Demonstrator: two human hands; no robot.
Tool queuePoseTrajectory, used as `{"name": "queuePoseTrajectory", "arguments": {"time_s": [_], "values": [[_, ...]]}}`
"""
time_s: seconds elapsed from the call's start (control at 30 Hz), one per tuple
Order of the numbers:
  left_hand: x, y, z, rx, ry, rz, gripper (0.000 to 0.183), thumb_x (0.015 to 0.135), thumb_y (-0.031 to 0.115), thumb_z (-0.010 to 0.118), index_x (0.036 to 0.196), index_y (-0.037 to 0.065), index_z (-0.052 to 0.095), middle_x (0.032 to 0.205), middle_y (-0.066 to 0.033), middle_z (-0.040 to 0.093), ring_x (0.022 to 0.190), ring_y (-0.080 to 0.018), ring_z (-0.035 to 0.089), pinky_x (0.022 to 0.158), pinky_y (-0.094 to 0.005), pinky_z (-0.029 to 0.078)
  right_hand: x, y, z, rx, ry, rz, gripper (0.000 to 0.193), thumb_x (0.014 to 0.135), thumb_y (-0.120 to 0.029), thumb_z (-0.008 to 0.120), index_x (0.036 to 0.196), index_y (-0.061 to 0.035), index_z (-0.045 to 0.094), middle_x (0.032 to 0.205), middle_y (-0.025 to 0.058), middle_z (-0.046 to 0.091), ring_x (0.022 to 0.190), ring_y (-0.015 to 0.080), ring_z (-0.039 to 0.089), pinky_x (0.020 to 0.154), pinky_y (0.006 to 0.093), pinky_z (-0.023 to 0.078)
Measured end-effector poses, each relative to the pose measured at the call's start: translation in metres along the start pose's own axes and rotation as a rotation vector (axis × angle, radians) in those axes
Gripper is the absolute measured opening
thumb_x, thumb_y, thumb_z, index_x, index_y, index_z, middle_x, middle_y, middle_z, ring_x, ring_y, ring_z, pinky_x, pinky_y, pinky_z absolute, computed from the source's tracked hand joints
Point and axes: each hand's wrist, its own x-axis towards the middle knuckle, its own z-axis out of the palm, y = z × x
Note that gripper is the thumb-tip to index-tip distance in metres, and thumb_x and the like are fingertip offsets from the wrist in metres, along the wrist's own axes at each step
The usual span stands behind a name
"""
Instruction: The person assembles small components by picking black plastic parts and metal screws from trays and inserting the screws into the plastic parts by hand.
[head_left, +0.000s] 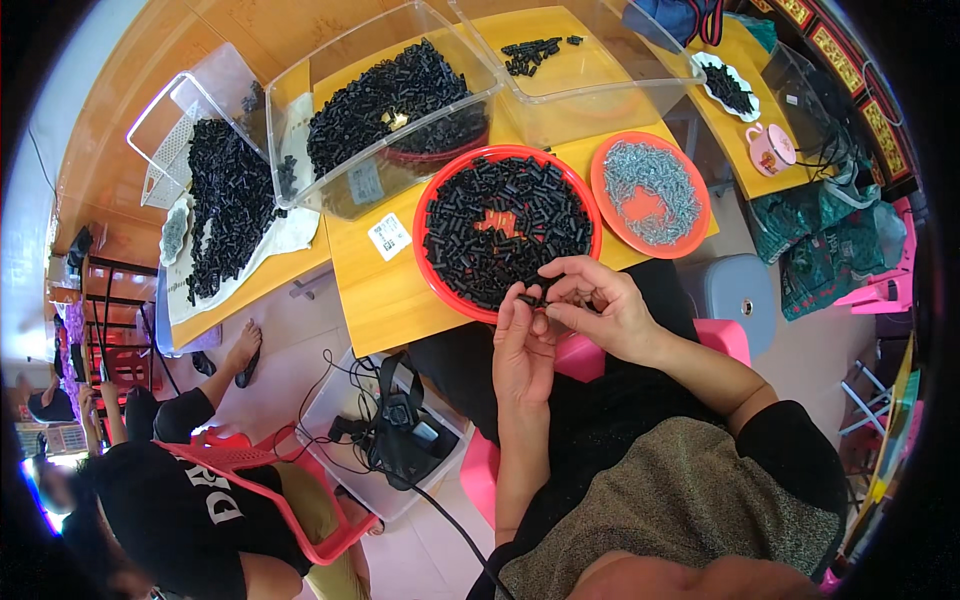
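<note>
Just over the near rim of a red basin [597, 225], both my hands meet. Between the fingertips sits a small black plastic part [535, 300], partly hidden by the fingers. My left hand [522, 345] is upright with thumb and fingers closed around one end. From the right, my right hand [600, 305] pinches the other end between thumb and forefinger. Many black plastic parts [470, 240] like it fill the basin. Right of it, an orange-red plate [615, 205] bears a heap of silver screws [660, 180].
Behind the basin stand a clear bin [350, 195] of black parts and another clear bin [590, 110] holding a few. More black parts [225, 200] are piled on a table at left. A pink mug [770, 150] stands at right. Another person [180, 510] sits lower left beside a cable-filled crate [400, 500].
</note>
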Motion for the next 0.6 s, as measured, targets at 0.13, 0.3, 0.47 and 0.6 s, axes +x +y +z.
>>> {"name": "queuePoseTrajectory", "arguments": {"time_s": [0.13,0.3,0.47,0.6], "values": [[-0.0012,0.0002,0.0037,0.007,-0.010,0.005,0.027,0.092,0.012,0.055,0.118,0.008,0.055,0.109,-0.0061,0.062,0.072,-0.0089,0.054,0.069,-0.0241,0.048,-0.0002,-0.0025,0.0006,-0.024,0.006,-0.019,0.038,0.085,0.005,0.058,0.121,0.0007,0.047,0.091,0.0060,0.063,0.081,0.0085,0.061,0.072,0.0223,0.050],[-0.0010,0.0005,0.0066,0.007,-0.013,-0.004,0.030,0.093,0.011,0.053,0.123,0.006,0.051,0.111,-0.0072,0.061,0.072,-0.0091,0.054,0.070,-0.0254,0.049,-0.0001,-0.0032,0.0013,-0.117,0.034,-0.068,0.040,0.083,0.005,0.061,0.121,0.0000,0.047,0.089,0.0051,0.063,0.079,0.0073,0.061,0.069,0.0213,0.049],[-0.0011,0.0000,0.0083,0.085,0.036,0.001,0.033,0.094,0.009,0.050,0.127,0.005,0.049,0.113,-0.0084,0.060,0.071,-0.0096,0.054,0.070,-0.0251,0.049,0.0010,-0.0027,0.0013,-0.206,0.053,-0.102,0.042,0.082,0.005,0.062,0.121,-0.0006,0.047,0.087,0.0049,0.064,0.077,0.0068,0.060,0.067,0.0212,0.048],[-0.0006,0.0005,0.0065,0.060,-0.013,0.004,0.033,0.093,0.008,0.051,0.126,0.004,0.049,0.113,-0.0088,0.060,0.070,-0.0095,0.053,0.068,-0.0236,0.048,0.0007,-0.0056,0.0018,-0.215,0.060,-0.102,0.042,0.082,0.005,0.062,0.121,-0.0011,0.048,0.085,0.0045,0.065,0.075,0.0063,0.059,0.065,0.0206,0.047]]}}
